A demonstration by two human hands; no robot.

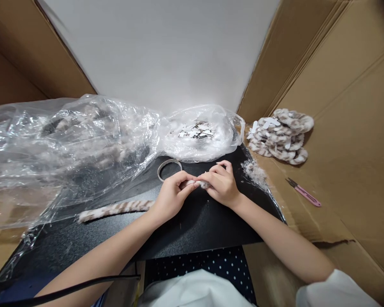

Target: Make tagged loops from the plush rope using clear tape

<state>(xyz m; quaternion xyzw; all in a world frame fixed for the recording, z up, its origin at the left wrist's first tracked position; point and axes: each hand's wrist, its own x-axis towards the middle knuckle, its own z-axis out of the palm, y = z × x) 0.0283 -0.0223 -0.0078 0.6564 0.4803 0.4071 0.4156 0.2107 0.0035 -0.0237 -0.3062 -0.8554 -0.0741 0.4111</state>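
No readable lettering; no legible labels, numbers or signs

left hand (172, 194), right hand (223, 184), both pinching plush strip (118, 209), pink snips (304, 193)

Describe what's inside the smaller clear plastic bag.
Small white and dark pieces show inside the smaller clear plastic bag; whatever lies beneath them is covered and cannot be seen.

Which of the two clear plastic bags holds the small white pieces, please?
The smaller bag on the right; the larger bag on the left holds furry material instead.
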